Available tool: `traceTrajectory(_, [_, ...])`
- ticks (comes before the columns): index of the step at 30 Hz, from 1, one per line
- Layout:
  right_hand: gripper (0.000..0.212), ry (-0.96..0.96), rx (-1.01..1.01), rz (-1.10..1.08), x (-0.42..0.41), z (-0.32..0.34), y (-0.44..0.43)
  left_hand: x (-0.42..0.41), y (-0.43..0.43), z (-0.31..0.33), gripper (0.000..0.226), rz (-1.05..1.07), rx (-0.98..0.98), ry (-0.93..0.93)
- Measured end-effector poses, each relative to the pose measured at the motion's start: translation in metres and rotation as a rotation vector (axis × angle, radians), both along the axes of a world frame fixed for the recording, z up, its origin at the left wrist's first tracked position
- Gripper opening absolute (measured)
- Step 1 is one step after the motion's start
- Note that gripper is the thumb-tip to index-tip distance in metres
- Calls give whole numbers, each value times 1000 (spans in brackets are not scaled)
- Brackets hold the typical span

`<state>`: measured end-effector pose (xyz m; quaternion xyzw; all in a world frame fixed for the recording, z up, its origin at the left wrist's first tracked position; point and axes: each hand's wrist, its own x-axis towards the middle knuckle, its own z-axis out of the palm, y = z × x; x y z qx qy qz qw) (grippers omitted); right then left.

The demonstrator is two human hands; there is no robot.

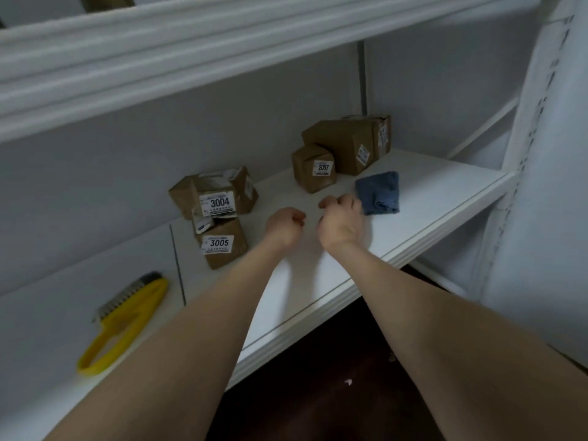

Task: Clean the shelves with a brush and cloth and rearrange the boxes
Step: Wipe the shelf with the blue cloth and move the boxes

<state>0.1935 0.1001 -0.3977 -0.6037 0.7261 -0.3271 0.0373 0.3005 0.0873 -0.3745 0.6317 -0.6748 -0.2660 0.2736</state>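
Note:
On the white shelf [429, 198] stand brown cardboard boxes: one labelled 3004 [213, 194] resting on one labelled 3005 [222, 243], and further right a small box labelled 2007 [313, 168] in front of two larger boxes [346, 141]. A folded blue cloth [378, 192] lies right of centre. A yellow-handled brush [124, 319] lies at the left front. My left hand [283, 229] hovers over the shelf with curled fingers, holding nothing. My right hand [340, 222], also curled, is just left of the cloth, its knuckles close to the cloth's edge.
An upper shelf's rim [191, 58] overhangs the space. A perforated white upright [541, 154] bounds the right side. A grey back wall [127, 160] closes the rear. Below the shelf's front edge is a dark floor [318, 393].

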Motion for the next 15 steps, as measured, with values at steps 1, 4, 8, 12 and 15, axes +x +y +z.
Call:
traceTrajectory(1, [38, 8, 2, 4, 4, 1, 7, 7, 4, 0, 34, 20, -12, 36])
traceTrajectory(4, [39, 57, 2, 24, 13, -1, 16, 18, 13, -6, 35, 22, -19, 63])
traceTrajectory(8, [40, 55, 24, 71, 14, -3, 5, 16, 1, -19, 34, 65, 38, 93])
traceTrajectory(12, [40, 98, 75, 97, -7, 3, -8, -1, -25, -15, 32, 110, 55, 80])
traceTrajectory(15, [40, 136, 102, 24, -34, 17, -8, -23, -28, 1, 33, 79, 59, 103])
